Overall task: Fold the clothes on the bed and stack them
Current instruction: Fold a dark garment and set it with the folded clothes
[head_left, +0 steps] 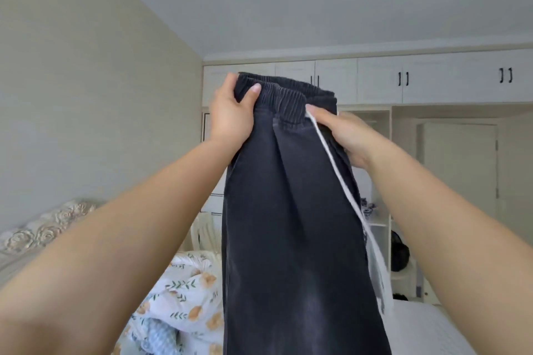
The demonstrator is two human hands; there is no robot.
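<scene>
I have both hands up at arm's length, holding a pair of dark trousers (288, 210) by the elastic waistband. My left hand (230, 118) grips the waistband's left end, thumb pressed on the front of the gathered band and the other fingers wrapped behind it. My right hand (346, 135) holds the right edge just below the waistband, fingers curled round the cloth, with a white drawstring (340, 181) running out from under the fingertips and hanging down the right side of the trousers. The trousers hang straight down between my forearms, folded lengthwise so they look narrow, and run out of view at the bottom.

Below my left arm lies a flowered quilt (187, 291) bunched on the bed, with a carved headboard (43, 228) further left. Under my right arm I see a plain white stretch of the bed (427, 328). Beyond the hands stands a white wardrobe (403, 81) with black handles, and open shelves lower down behind the trousers
</scene>
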